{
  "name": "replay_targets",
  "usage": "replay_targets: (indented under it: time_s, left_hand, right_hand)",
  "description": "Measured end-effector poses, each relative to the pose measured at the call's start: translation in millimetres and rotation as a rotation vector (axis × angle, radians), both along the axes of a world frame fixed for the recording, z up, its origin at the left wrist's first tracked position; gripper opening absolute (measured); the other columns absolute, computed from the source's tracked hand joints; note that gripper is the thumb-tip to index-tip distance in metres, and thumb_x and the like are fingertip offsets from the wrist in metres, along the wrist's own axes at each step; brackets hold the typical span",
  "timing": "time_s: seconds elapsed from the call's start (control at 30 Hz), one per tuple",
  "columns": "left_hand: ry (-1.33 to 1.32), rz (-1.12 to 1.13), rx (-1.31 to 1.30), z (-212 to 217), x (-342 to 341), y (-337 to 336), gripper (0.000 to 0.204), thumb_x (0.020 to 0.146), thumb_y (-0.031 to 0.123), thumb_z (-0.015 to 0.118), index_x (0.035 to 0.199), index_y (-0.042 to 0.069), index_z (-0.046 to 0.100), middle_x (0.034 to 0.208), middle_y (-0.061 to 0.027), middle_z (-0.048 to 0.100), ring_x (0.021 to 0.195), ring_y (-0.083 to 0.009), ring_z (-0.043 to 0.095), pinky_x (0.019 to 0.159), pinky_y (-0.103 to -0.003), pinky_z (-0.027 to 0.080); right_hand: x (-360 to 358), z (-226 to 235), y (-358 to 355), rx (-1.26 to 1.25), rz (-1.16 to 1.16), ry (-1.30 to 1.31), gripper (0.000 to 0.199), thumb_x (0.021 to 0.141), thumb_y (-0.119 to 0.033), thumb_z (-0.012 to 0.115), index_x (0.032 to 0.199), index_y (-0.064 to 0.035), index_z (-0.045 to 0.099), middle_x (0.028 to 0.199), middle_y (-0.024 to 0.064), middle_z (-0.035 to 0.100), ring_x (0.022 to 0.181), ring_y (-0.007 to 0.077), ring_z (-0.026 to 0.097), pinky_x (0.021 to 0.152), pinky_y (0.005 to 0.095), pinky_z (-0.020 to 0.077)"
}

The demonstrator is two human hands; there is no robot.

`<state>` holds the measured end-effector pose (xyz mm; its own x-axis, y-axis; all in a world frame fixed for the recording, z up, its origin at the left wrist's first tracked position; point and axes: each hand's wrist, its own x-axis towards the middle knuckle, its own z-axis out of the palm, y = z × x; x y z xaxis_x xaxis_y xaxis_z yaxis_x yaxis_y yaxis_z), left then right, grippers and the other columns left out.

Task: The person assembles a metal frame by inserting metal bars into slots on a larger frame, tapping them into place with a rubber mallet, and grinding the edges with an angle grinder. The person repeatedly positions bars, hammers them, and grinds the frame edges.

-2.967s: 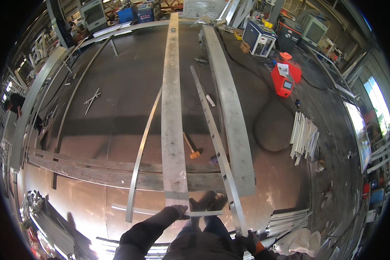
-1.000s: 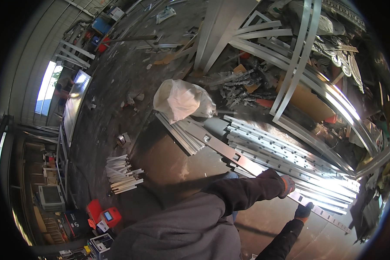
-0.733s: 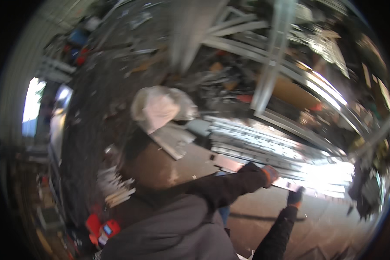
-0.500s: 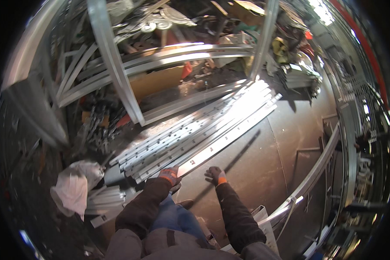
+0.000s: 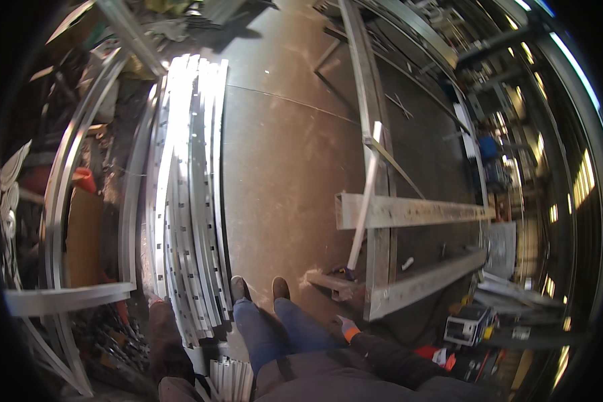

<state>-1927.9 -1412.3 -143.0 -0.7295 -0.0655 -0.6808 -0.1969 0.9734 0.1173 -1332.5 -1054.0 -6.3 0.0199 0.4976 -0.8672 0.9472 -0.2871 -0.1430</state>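
Slotted steel strips (image 5: 184, 194) lie stacked lengthwise on the workshop floor (image 5: 281, 167), just left of the person's shoes (image 5: 258, 289). The left hand (image 5: 155, 303) reaches down to the near end of the stack, its grip impossible to tell; the gloved right hand (image 5: 347, 328) hangs free near a hammer (image 5: 358, 221) leaning on steel beams (image 5: 409, 211)

You have two shoes (image 5: 258, 289) at six o'clock, one stack of slotted metal strips (image 5: 187, 194) at nine, two long beams (image 5: 409, 212) at three.
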Motion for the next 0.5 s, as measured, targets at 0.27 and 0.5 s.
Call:
replay_targets:
  time_s: [0.27,0.5]
  left_hand:
    - [0.135,-0.556,0.442,43,46,185,0.049,0.091,0.028,0.067,0.132,0.006,0.054,0.120,-0.0218,0.065,0.111,-0.0359,0.064,0.092,-0.043,0.052]
    - [-0.055,-0.805,0.859,144,198,503,0.067,0.091,0.034,0.069,0.145,0.004,0.042,0.133,-0.0236,0.061,0.123,-0.0377,0.060,0.104,-0.044,0.048]
  right_hand:
    - [9,96,-80,0.277,-0.451,0.391,0.016,0.091,-0.018,0.068,0.096,-0.0022,0.067,0.087,0.0065,0.071,0.081,0.0148,0.067,0.077,0.0303,0.0540]
    - [50,-7,-126,0.317,-1.131,0.457,0.013,0.089,-0.012,0.069,0.096,-0.0025,0.067,0.087,0.0093,0.070,0.082,0.0178,0.068,0.073,0.0325,0.0550]
